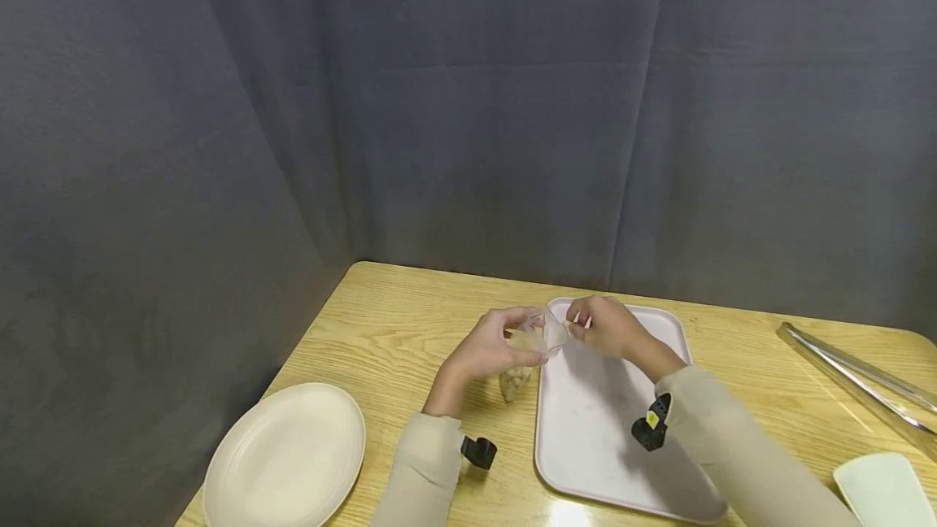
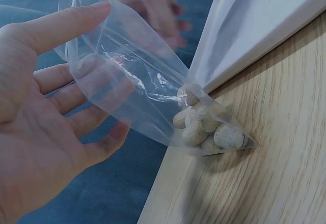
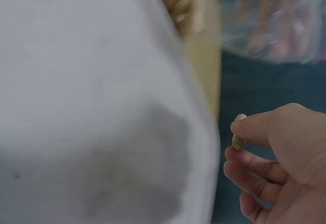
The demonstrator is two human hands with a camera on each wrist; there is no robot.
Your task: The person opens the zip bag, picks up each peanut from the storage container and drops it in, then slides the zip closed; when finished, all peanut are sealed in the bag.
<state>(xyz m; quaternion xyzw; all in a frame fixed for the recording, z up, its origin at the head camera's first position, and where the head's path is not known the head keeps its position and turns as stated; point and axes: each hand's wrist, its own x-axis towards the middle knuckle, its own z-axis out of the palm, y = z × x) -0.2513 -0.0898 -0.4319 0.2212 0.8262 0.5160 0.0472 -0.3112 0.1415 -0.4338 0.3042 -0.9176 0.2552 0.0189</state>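
My left hand (image 1: 486, 344) holds a clear plastic bag (image 2: 137, 76) near its mouth, with the thumb across one side and the fingers behind. Several tan nuts in their shells (image 2: 201, 124) lie in the bag's bottom corner, which hangs down by the tray's left edge. Between thumb and fingertip, my right hand (image 3: 290, 163) pinches a single small nut (image 3: 238, 141). In the head view this hand is just right of the bag's mouth, above the far part of the pale rectangular tray (image 1: 586, 429). The tray's visible surface bears only shadows.
A round cream plate (image 1: 293, 462) sits at the table's left front. Metal tongs (image 1: 856, 364) lie on the right side, and a pale green object (image 1: 886, 490) is partly cut off at the lower right. Grey curtains (image 1: 498, 104) stand behind the wooden table (image 1: 410, 307).
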